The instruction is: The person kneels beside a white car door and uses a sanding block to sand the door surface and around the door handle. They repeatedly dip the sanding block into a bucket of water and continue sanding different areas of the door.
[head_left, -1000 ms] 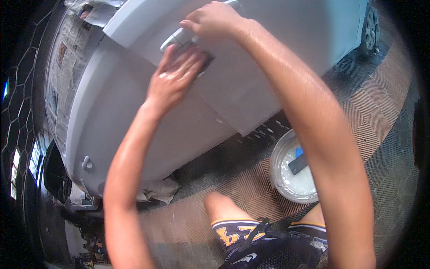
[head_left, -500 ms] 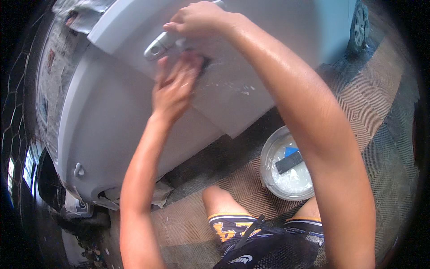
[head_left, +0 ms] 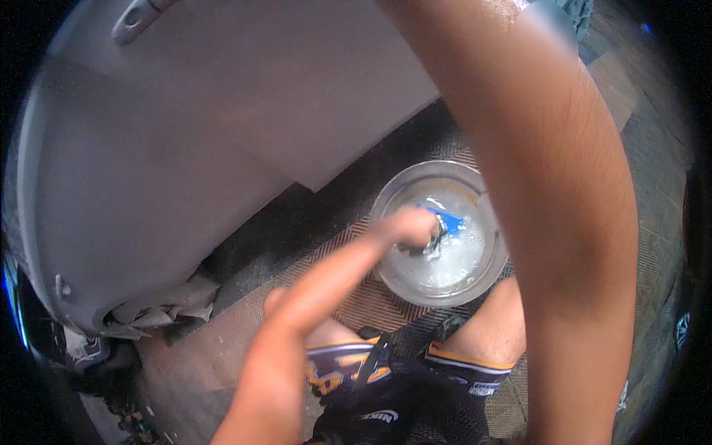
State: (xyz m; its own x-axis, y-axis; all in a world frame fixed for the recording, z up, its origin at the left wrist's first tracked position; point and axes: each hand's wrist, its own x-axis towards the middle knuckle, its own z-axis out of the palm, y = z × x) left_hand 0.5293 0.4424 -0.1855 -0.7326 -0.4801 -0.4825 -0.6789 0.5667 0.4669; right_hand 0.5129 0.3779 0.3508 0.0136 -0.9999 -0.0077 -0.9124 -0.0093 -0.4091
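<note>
My left hand (head_left: 414, 227) is down inside a round, clear-walled bucket (head_left: 393, 285) of cloudy, foamy water. Motion blurs its curled fingers, which close on a dark grey pad (head_left: 437, 241) at the water's surface. Right beside the fingers, a flat blue piece (head_left: 450, 223) lies in the water. My right forearm stretches up past the top edge, so that hand is out of sight. To the left stands a matte grey car side (head_left: 185, 111), with a door handle (head_left: 135, 18) at the top left.
The bucket stands on a patterned floor mat (head_left: 393, 300) between my knees. Crumpled covering paper (head_left: 159, 304) hangs low on the car at the left. The door's lower edge runs diagonally beside the bucket.
My left hand has left the door panel and come down into the bucket. My right hand, earlier by the door handle, has passed out of view. The view has shifted lower and to the right.
</note>
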